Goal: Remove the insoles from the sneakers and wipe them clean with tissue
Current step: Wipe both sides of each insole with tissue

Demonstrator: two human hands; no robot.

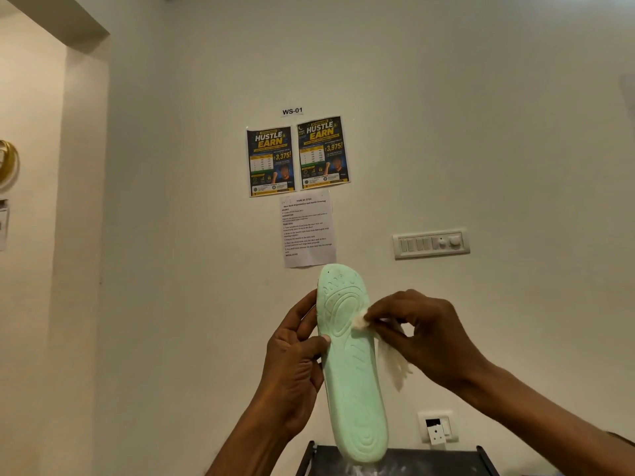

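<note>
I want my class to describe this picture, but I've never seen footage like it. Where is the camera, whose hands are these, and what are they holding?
It is one picture from a wide-angle camera worn on a person's head, so the two bare hands are their own. The left hand grips a pale green insole upright, thumb on its front. The right hand pinches white tissue against the insole's right edge. Behind are a wall with posters and a switch panel; a dark rack shows below.

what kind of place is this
Probably an indoor workstation in a plain-walled room: a WS-01 label, a printed task sheet and two posters are on the wall near a switch panel.
</note>
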